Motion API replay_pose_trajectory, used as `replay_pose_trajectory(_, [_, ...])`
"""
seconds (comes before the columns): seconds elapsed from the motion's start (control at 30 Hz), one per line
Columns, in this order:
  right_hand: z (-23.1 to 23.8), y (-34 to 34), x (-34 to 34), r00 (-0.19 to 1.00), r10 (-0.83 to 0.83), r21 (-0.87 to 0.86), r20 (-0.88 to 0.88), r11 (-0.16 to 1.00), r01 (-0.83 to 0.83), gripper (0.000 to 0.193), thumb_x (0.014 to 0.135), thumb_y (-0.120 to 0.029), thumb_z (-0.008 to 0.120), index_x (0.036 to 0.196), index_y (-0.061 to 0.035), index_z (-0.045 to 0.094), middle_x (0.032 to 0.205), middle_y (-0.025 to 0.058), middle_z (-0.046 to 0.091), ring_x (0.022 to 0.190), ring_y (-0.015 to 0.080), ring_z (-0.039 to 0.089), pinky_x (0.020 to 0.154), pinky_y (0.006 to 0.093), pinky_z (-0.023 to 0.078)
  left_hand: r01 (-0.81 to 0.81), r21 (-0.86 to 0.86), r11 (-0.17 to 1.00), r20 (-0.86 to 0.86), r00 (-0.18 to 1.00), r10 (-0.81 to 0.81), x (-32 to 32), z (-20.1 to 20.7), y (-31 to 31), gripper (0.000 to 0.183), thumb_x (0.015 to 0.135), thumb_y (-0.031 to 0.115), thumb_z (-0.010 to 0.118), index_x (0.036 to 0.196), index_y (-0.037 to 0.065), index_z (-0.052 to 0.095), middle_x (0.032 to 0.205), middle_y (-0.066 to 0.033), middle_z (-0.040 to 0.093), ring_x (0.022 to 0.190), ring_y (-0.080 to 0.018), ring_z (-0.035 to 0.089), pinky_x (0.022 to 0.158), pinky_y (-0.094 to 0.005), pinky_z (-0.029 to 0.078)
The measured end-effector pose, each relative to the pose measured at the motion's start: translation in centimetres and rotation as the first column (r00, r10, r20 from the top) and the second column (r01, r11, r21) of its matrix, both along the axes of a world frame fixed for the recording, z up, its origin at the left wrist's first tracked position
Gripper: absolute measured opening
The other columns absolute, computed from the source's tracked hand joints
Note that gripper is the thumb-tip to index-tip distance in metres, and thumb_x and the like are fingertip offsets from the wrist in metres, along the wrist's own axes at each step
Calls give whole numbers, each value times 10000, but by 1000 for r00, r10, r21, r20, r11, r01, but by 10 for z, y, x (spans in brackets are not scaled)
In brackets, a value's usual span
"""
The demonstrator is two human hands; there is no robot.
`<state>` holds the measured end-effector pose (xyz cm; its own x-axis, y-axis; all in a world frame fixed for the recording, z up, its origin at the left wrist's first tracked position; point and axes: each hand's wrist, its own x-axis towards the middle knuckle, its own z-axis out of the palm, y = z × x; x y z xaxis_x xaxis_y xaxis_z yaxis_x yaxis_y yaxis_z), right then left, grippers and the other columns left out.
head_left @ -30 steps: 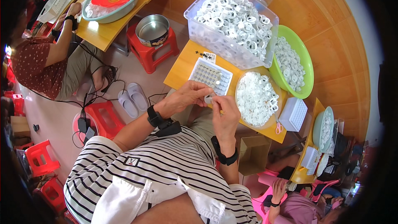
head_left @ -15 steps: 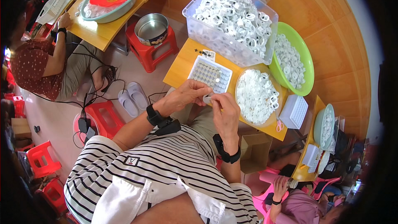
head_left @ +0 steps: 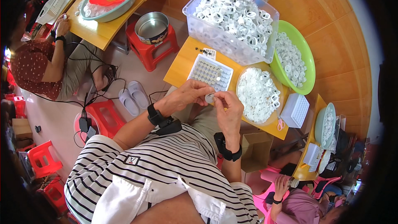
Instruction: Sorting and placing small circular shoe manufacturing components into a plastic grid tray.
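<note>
Between my two hands, over my lap at the table's near edge, is a small round translucent plastic piece (head_left: 209,98). My left hand (head_left: 188,96) pinches it from the left with thumb and fingertips. From the right, my right hand (head_left: 229,107) grips its other side. Just beyond my hands lies a white tray (head_left: 227,84) with rows of small round silvery discs (head_left: 204,71). To the right of the tray, a shallow clear dish (head_left: 275,118) holds a heap of small white plastic parts (head_left: 255,93).
Farther back stand a clear bin (head_left: 232,41) of white ring-shaped parts and a green basin (head_left: 306,49). Pink scissors (head_left: 280,123) and a white ribbed block (head_left: 295,110) sit at the right. A red stool (head_left: 151,54) bears a metal tin (head_left: 151,28). Two people sit nearby.
My right hand has shifted slightly right and down, and the round translucent piece now shows more fully between my fingertips. The co-worker's hand at the left has moved a little.
</note>
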<state>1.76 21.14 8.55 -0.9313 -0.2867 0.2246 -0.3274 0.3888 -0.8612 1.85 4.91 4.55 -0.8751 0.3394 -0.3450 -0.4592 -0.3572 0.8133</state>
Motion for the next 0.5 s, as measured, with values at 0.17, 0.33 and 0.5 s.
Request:
replay_pose_trajectory(0.17, [6,-1,0,982,-10,78,-186,997,25,114,734,68,605,832,12,590,749,91,561,626,181,580,565,259,462,-27,-62,998,16,999,28,0,-2,0,245,887,265,556,906,39,650,761,-18,631,615,-62,582,553,-169,472])
replay_pose_trajectory(0.33, [3,0,1,987,6,96,-162,995,9,122,730,71,606,834,8,593,754,92,562,630,184,580,566,259,461,-23,-20,1000,15,1000,23,0,0,0,246,886,267,558,911,39,648,761,-18,630,619,-60,581,560,-172,477])
replay_pose_trajectory(0.5, [0,-2,2,988,10,96,-157,995,5,133,723,74,607,835,5,595,758,97,562,635,190,577,563,267,455,-20,-5,1000,7,1000,20,0,-1,0,235,884,257,563,898,39,650,742,-15,627,610,-59,587,562,-169,484])
